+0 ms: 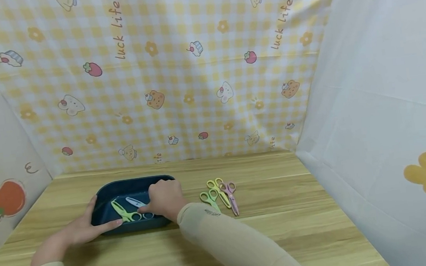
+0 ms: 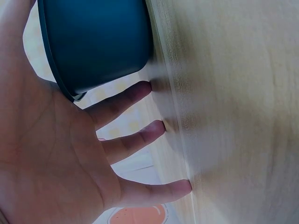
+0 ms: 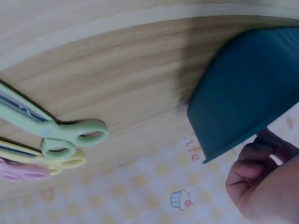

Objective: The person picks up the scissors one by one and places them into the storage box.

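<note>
A dark blue plastic tub [image 1: 137, 226] stands on the table with green scissors [image 1: 121, 210] lying inside. Blue scissors [image 1: 136, 201] are also in the tub, partly covered by my right hand [image 1: 167, 198]. That hand reaches over the tub's right side with curled fingers, its thumb and fingers pinching the blue scissors near the handles. At the tub's left end is my left hand [image 1: 78, 227], thumb along the front rim. In the left wrist view its other fingers [image 2: 133, 142] are spread and straight, tips down at the wooden surface beside the tub.
Right of the tub lie three more scissors: light green [image 1: 209, 199], yellow [image 1: 219, 193] and purple [image 1: 230, 196], the last two overlapping. A checked cloth [image 1: 183, 75] hangs behind the wooden table [image 1: 285, 225], with white cloth [image 1: 380, 89] at the sides.
</note>
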`<action>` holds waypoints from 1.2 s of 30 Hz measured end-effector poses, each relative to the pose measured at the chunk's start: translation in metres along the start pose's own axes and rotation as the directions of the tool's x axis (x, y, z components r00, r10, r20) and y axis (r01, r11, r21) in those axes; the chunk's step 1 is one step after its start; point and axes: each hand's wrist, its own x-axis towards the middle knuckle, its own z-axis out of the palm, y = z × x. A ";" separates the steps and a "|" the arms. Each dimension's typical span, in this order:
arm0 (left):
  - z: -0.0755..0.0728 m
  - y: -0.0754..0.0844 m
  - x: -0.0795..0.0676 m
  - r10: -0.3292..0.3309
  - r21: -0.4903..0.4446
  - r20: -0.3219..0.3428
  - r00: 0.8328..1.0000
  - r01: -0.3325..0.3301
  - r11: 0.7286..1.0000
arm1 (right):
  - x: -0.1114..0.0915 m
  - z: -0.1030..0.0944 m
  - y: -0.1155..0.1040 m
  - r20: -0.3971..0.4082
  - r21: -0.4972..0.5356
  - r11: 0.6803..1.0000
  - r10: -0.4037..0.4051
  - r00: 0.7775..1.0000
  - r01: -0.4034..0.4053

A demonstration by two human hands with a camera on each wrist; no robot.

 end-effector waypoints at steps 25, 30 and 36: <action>0.002 -0.002 -0.004 -0.022 -0.024 -0.008 1.000 0.022 0.999 | -0.045 -0.037 0.106 0.102 0.393 0.917 -0.112 0.988 0.064; 0.000 -0.001 -0.004 -0.023 -0.025 -0.006 1.000 0.023 0.999 | -0.059 -0.037 0.134 0.096 0.378 0.922 -0.130 0.987 0.085; 0.000 -0.002 -0.004 -0.017 -0.024 -0.014 1.000 0.017 1.000 | -0.073 -0.029 0.164 0.083 0.371 0.924 -0.133 0.988 0.093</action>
